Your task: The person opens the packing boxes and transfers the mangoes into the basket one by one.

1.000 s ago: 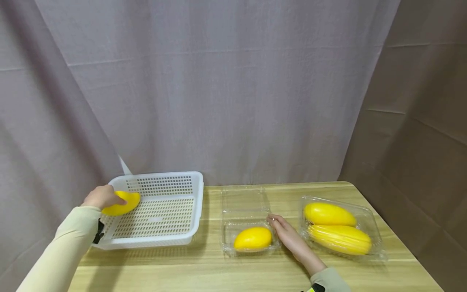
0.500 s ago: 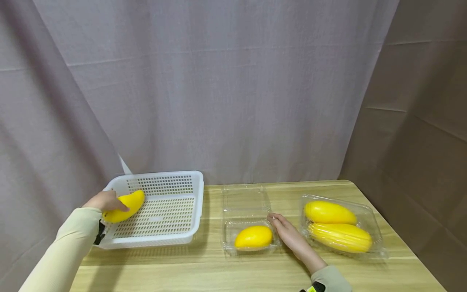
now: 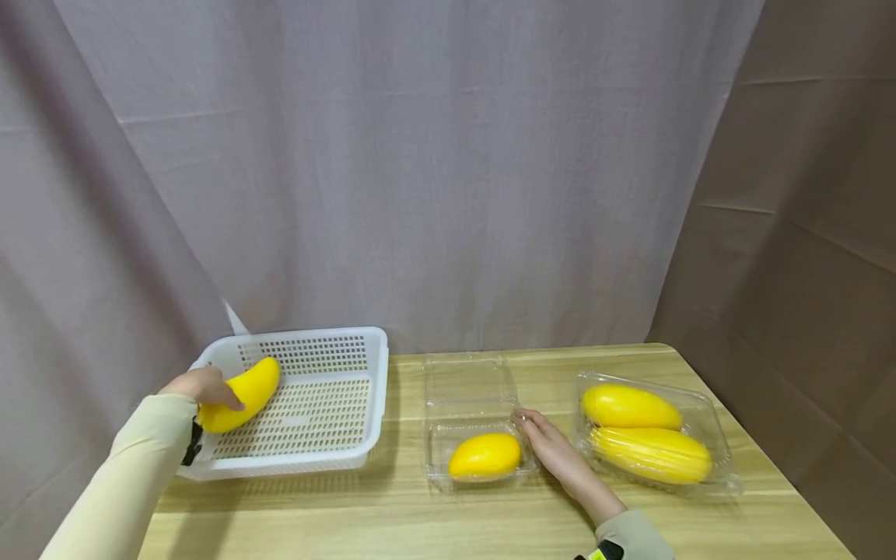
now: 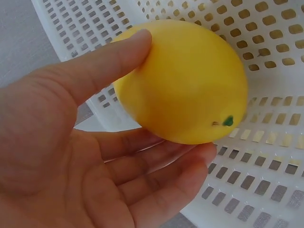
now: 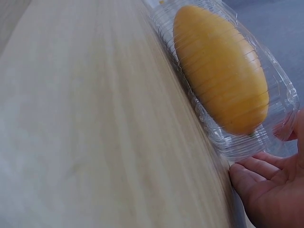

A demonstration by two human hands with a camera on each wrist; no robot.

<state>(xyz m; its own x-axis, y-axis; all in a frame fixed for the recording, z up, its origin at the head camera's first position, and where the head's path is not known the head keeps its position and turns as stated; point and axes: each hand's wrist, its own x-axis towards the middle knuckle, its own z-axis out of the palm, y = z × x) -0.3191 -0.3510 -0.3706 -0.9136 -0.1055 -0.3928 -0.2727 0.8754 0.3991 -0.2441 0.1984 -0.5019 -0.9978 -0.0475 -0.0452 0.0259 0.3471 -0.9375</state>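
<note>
In the head view my left hand (image 3: pixel 203 387) grips a yellow mango (image 3: pixel 255 389) inside the left part of a white perforated basket (image 3: pixel 308 464). The left wrist view shows my thumb (image 4: pixel 135 47) lying over the mango, its other fingers beneath it, and a small green spot at one end. Farther right, a clear plastic clamshell box (image 3: pixel 437 447) stands with its lid (image 3: pixel 467 379) folded back, one mango (image 3: pixel 484 456) in it. My right hand (image 3: pixel 556 455) rests at the box's right side with fairly straight fingers; in the right wrist view fingertips touch its edge.
To the right of my right hand lies a larger clear plastic box (image 3: pixel 712 435) with two mangoes in it. Everything stands on a wooden table (image 3: pixel 392 525). A grey curtain (image 3: pixel 448 194) hangs along the table's back edge.
My left hand has turned the mango so its far end points up and right, slightly farther over the basket. The right hand has stayed at the clamshell box.
</note>
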